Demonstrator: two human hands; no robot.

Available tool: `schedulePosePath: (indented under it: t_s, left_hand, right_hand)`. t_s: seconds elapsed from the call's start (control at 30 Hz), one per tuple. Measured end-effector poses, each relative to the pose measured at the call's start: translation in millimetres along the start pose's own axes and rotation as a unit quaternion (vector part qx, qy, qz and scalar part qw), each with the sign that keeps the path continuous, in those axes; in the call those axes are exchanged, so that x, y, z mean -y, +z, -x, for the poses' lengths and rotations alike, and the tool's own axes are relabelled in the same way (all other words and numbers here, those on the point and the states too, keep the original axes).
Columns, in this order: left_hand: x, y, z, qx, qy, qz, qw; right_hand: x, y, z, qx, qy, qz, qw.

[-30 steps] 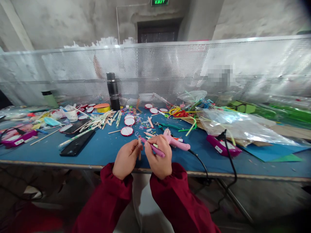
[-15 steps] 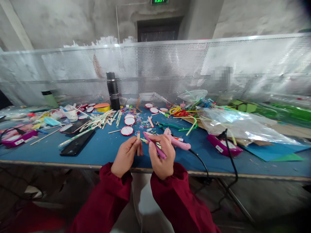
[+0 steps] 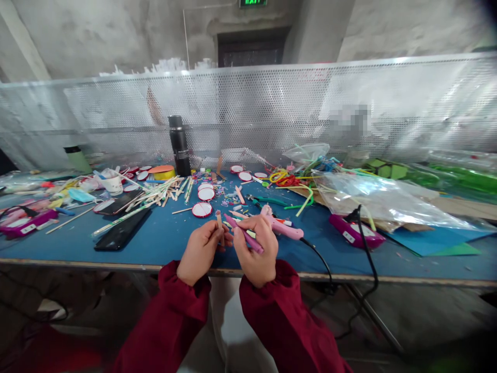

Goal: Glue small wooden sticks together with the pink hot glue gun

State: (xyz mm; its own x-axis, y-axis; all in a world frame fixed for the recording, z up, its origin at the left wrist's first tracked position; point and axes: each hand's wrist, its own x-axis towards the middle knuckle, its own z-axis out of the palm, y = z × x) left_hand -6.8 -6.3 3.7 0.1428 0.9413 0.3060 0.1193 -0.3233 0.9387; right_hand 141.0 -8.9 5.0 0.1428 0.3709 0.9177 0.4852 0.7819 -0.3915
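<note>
My left hand [image 3: 200,251] pinches a short wooden craft stick [image 3: 219,220] and holds it nearly upright above the blue table [image 3: 166,238]. My right hand [image 3: 256,251] grips a purple pen-like tool [image 3: 243,234] whose tip points left toward the stick. Both hands sit close together near the table's front edge, in dark red sleeves. A pink glue gun [image 3: 280,226] lies just behind my right hand, its black cord [image 3: 322,259] running off the front edge.
A black phone [image 3: 122,233], several wooden sticks [image 3: 155,196] and red-rimmed round discs [image 3: 202,209] lie left and behind. A black bottle [image 3: 179,146] stands at the back. Plastic bags [image 3: 380,199], a purple device [image 3: 351,230] and coloured pipe cleaners [image 3: 289,181] lie right. A perforated metal screen [image 3: 272,109] closes the far side.
My hands shifted slightly: the stick was raised and tilted a little, and the purple tool's tip moved closer to it. The view drifted slightly.
</note>
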Motion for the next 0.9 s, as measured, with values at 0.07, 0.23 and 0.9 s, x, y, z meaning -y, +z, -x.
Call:
schedulePosePath:
  t_s: [0.07, 0.23, 0.9]
  left_hand:
    - [1.0, 0.1, -0.2, 0.001, 0.003, -0.004, 1.000]
    - [2.6, -0.1, 0.2, 0.001, 0.011, -0.008, 1.000]
    - [4.0, 0.0, 2.0, 0.016, 0.011, -0.009, 1.000]
  right_hand:
    - [-1.2, 0.8, 0.3, 0.002, -0.004, -0.007, 1.000]
    - [-1.8, 1.5, 0.6, 0.006, -0.003, -0.016, 1.000]
    - [-2.7, 1.8, 0.9, 0.001, 0.012, -0.012, 1.000]
